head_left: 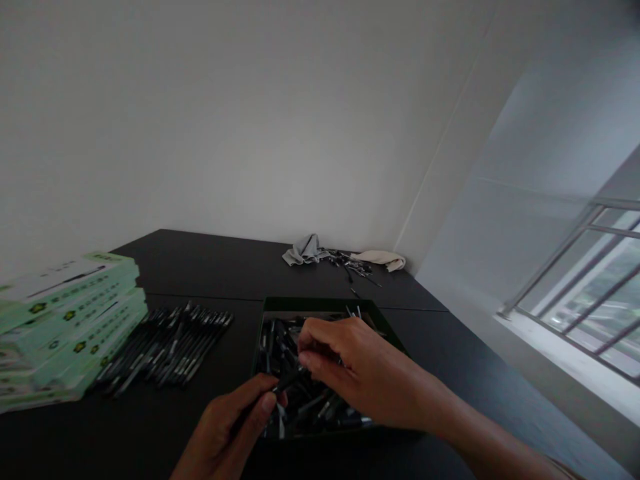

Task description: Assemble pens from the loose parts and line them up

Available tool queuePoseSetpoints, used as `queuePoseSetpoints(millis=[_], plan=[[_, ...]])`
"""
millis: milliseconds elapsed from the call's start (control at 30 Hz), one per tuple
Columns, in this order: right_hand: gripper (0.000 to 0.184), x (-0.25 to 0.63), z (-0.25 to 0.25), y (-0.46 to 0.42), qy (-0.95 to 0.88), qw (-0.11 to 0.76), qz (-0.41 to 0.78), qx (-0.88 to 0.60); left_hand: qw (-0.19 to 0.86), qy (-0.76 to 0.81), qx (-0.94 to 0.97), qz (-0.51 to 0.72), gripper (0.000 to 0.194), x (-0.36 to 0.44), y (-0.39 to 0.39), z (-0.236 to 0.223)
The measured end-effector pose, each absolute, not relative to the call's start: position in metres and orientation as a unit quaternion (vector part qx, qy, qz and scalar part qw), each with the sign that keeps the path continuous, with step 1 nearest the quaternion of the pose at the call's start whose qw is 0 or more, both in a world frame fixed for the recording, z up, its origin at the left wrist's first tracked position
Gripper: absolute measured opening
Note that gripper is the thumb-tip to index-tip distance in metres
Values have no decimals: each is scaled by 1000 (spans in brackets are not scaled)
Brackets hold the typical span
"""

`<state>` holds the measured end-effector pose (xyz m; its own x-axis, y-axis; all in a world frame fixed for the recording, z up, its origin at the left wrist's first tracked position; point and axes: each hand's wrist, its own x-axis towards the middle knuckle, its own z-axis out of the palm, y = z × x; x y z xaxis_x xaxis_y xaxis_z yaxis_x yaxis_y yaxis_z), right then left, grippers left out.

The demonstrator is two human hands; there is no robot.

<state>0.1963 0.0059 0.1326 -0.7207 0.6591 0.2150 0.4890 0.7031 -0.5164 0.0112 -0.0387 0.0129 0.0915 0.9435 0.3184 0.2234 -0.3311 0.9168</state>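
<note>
My left hand [227, 423] sits at the near edge of a dark green open box [325, 305] and grips a black pen [285, 383]. The far end of that pen runs to my right hand [350, 367], whose fingertips pinch at it above the box. The box holds a loose heap of black pens [285, 347], partly hidden by both hands. To its left, a batch of black pens [165, 347] lies side by side on the table.
A stack of pale green printed boxes [65, 320] stands at the left of the black table [200, 263]. Near the far wall lie a grey cloth [305, 250], a beige cloth [383, 260] and scattered small black pen parts [353, 267]. A barred window [575, 300] is on the right.
</note>
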Motion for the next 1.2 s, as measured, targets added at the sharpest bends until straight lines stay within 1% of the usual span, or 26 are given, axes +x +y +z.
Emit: queuePoseSetpoints(millis=[33, 167, 367, 500, 600, 633, 767, 900, 933, 1033, 1067, 1133, 1200], plan=[[8, 197, 133, 6, -899, 195, 225, -320, 357, 451, 645, 504, 32, 10, -38, 11], [5, 199, 138, 5, -902, 189, 240, -304, 317, 498, 623, 514, 28, 8, -39, 6], [9, 201, 141, 4, -915, 204, 216, -272, 421, 454, 609, 496, 34, 10, -40, 11], [9, 200, 135, 6, -904, 206, 218, -304, 434, 471, 619, 455, 31, 9, -39, 10], [21, 199, 132, 7, -910, 190, 176, -323, 434, 456, 627, 459, 31, 10, -39, 10], [21, 199, 132, 7, -912, 188, 168, -324, 432, 447, 627, 469, 31, 10, -39, 11], [8, 200, 136, 5, -912, 200, 185, -306, 416, 443, 621, 495, 31, 14, -39, 17], [3, 200, 135, 5, -915, 198, 192, -293, 394, 451, 612, 517, 41, 16, -39, 20], [5, 200, 134, 5, -915, 194, 187, -301, 389, 453, 609, 522, 43, 16, -40, 20], [20, 199, 128, 6, -913, 177, 163, -329, 377, 460, 602, 534, 49, 15, -41, 20], [22, 199, 128, 6, -914, 174, 157, -332, 374, 462, 599, 537, 50, 15, -41, 20], [19, 200, 129, 6, -913, 177, 160, -330, 368, 466, 594, 542, 51, 14, -41, 19], [8, 201, 132, 5, -909, 185, 183, -325, 364, 471, 589, 546, 51, 14, -41, 19]])
